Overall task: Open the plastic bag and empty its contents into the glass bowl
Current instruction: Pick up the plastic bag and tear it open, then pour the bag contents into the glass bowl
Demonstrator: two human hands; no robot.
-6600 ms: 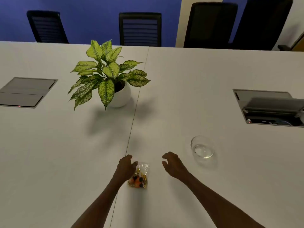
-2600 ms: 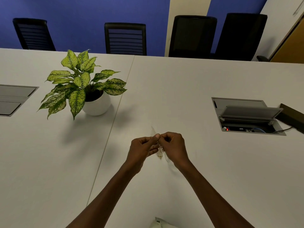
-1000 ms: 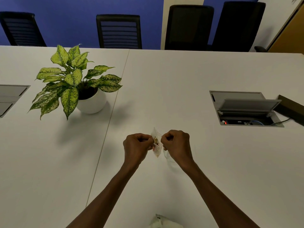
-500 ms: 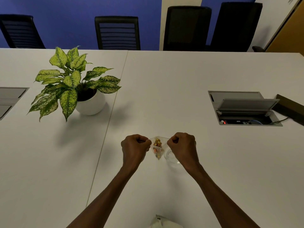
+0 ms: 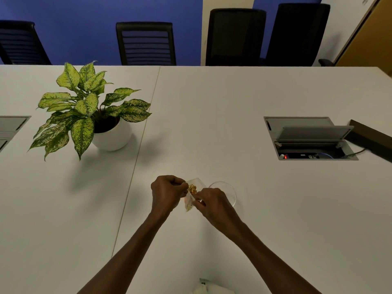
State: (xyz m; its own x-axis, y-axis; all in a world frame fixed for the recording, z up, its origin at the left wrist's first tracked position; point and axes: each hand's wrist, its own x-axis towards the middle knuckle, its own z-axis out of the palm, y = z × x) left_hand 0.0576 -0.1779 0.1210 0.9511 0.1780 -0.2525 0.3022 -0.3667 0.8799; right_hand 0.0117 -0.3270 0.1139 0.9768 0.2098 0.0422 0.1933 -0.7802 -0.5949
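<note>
White laminate forms the table [image 5: 222,115], on which everything is set. Far to the left of the glass bowl [image 5: 228,190], a closed grey cable hatch [image 5: 9,126] is let into the tabletop at the edge of the view. Left of the bowl and farther from the person, a potted plant [image 5: 84,111] with speckled green leaves is seen in a round white pot [image 5: 112,136]. Just to the left of the bowl, the left hand [image 5: 166,193] is closed around the upper edge of the plastic bag [image 5: 192,194], which is held up off the table between both hands. Small gold pieces are visible near the top of the clear bag, and orange and greenish ones lower down; whether the bag's mouth is already open cannot be told. The right hand [image 5: 212,203] is pinched shut on the bag's other side, and the near rim of the bowl is partly covered by it. The bowl stands upright on the table, touching neither hand as far as can be seen, and nothing is visible inside it. To the right of the bowl and farther away, an open cable hatch [image 5: 309,139] is seen with its lid raised, and a dark box [image 5: 371,139] lies beside it. Beyond the table, four black chairs [image 5: 146,43] are lined up against a blue wall [image 5: 84,18].
</note>
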